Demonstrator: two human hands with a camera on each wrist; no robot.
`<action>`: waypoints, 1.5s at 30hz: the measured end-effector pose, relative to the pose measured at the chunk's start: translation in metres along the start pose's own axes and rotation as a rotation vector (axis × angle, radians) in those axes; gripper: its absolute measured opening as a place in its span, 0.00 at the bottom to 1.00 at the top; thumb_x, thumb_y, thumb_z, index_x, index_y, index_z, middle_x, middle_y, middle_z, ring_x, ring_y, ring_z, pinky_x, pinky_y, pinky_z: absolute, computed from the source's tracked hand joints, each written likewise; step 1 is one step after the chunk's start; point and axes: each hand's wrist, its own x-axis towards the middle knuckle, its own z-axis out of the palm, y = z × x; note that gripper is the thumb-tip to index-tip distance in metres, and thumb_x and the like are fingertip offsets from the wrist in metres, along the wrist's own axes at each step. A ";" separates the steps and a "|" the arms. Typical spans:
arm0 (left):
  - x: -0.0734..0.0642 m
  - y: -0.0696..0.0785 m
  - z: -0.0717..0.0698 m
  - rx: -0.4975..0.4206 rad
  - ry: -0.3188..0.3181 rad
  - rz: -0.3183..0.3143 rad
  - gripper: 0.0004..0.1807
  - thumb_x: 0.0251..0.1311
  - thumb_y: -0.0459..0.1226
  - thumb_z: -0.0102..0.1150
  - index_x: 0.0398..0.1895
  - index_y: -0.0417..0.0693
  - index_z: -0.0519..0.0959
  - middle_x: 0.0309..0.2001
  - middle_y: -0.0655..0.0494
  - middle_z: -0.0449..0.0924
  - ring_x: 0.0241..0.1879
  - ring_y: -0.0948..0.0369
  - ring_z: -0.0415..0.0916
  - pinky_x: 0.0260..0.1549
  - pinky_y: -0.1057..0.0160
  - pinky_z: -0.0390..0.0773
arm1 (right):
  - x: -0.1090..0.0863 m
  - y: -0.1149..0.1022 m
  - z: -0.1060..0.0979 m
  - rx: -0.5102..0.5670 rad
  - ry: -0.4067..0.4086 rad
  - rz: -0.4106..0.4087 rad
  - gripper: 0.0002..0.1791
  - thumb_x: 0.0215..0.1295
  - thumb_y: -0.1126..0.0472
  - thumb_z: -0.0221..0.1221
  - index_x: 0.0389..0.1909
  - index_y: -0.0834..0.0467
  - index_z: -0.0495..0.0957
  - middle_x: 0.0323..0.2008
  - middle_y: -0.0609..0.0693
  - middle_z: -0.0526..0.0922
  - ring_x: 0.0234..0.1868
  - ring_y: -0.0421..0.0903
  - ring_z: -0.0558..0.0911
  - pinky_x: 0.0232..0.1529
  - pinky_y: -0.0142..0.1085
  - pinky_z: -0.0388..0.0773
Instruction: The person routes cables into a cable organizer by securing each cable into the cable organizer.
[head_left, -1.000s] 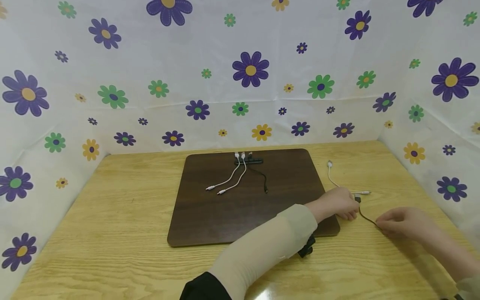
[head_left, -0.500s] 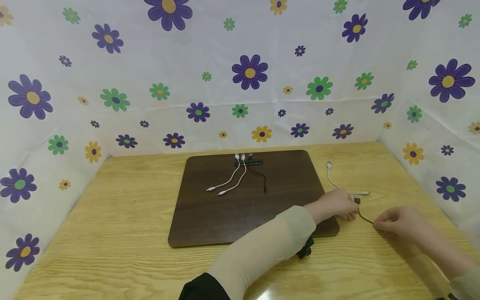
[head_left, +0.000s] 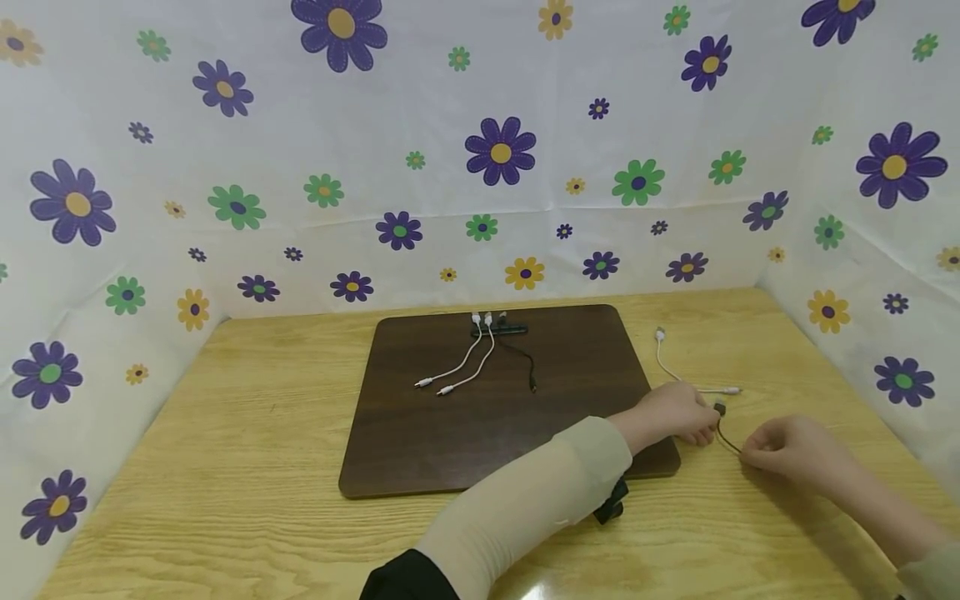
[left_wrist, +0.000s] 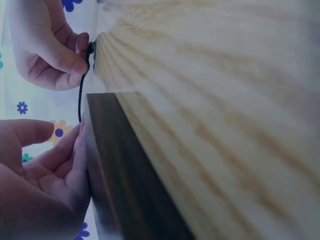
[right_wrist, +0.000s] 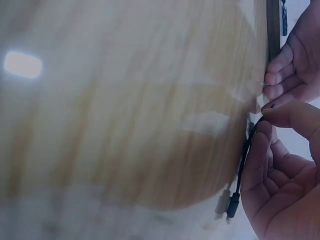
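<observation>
A short black USB cable (head_left: 726, 435) lies between the two hands at the right of the brown board (head_left: 480, 425). My right hand (head_left: 795, 450) pinches its cord between thumb and forefinger; its slim connector (right_wrist: 233, 205) hangs free beside that hand in the right wrist view. My left hand (head_left: 673, 410) reaches over the board's right edge, fingertips close to the cable's USB plug (head_left: 720, 408). In the left wrist view, the left thumb stands apart from the extended fingers (left_wrist: 70, 162); whether they touch the cable is unclear. A loose white USB cable (head_left: 667, 364) lies just beyond the left hand.
At the board's far edge sits a black USB hub (head_left: 513, 330) with two white cables (head_left: 480, 367) and one black cable (head_left: 528, 358) plugged in. The wooden table (head_left: 225, 433) extends to either side. A flowered cloth (head_left: 420, 175) hangs behind.
My right hand has moved slightly left towards the left hand, with the black cable, whose cord bends more now. The left hand has barely moved. The head view has shifted slightly.
</observation>
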 end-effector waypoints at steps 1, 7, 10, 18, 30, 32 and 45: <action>0.000 0.000 0.000 0.012 0.003 -0.001 0.17 0.77 0.39 0.58 0.32 0.41 0.89 0.30 0.54 0.91 0.26 0.66 0.84 0.26 0.73 0.81 | 0.000 -0.002 0.000 0.000 -0.003 -0.005 0.09 0.68 0.59 0.66 0.33 0.62 0.88 0.28 0.46 0.87 0.27 0.34 0.74 0.30 0.29 0.73; -0.002 -0.001 -0.001 0.008 0.017 0.017 0.21 0.78 0.41 0.59 0.25 0.41 0.88 0.29 0.54 0.91 0.23 0.67 0.82 0.26 0.74 0.80 | 0.000 -0.009 -0.001 -0.009 -0.009 -0.012 0.08 0.68 0.59 0.67 0.32 0.59 0.87 0.28 0.44 0.86 0.28 0.34 0.75 0.31 0.29 0.73; -0.002 -0.002 -0.001 -0.012 0.036 0.019 0.21 0.77 0.41 0.60 0.24 0.41 0.87 0.29 0.53 0.91 0.23 0.66 0.82 0.27 0.74 0.80 | 0.000 -0.011 -0.003 -0.011 -0.014 -0.014 0.07 0.69 0.59 0.68 0.33 0.59 0.87 0.29 0.44 0.86 0.28 0.34 0.75 0.31 0.29 0.74; -0.001 -0.005 -0.001 -0.218 0.043 0.007 0.13 0.73 0.37 0.66 0.34 0.36 0.90 0.31 0.46 0.92 0.30 0.56 0.90 0.29 0.70 0.86 | 0.002 -0.015 -0.004 -0.005 -0.016 -0.013 0.07 0.67 0.59 0.68 0.33 0.59 0.88 0.30 0.45 0.89 0.30 0.35 0.76 0.32 0.30 0.74; -0.006 -0.004 -0.001 -0.324 0.088 0.016 0.11 0.70 0.32 0.68 0.32 0.31 0.89 0.30 0.41 0.91 0.29 0.53 0.90 0.26 0.69 0.86 | 0.002 -0.021 0.000 -0.022 0.009 -0.012 0.05 0.65 0.59 0.68 0.30 0.56 0.87 0.28 0.43 0.87 0.27 0.37 0.74 0.30 0.30 0.71; -0.006 -0.003 -0.001 -0.328 0.092 0.017 0.10 0.70 0.32 0.68 0.32 0.31 0.89 0.30 0.41 0.90 0.28 0.53 0.89 0.25 0.69 0.86 | 0.003 -0.022 0.001 -0.024 0.011 -0.010 0.05 0.64 0.59 0.68 0.30 0.56 0.87 0.27 0.42 0.86 0.27 0.37 0.74 0.30 0.30 0.70; -0.004 -0.005 0.001 -0.368 0.117 0.013 0.08 0.69 0.30 0.69 0.35 0.31 0.90 0.28 0.41 0.89 0.21 0.61 0.82 0.24 0.69 0.86 | 0.002 -0.022 0.006 0.041 0.018 -0.015 0.06 0.64 0.59 0.66 0.29 0.55 0.85 0.24 0.43 0.83 0.26 0.34 0.73 0.28 0.28 0.71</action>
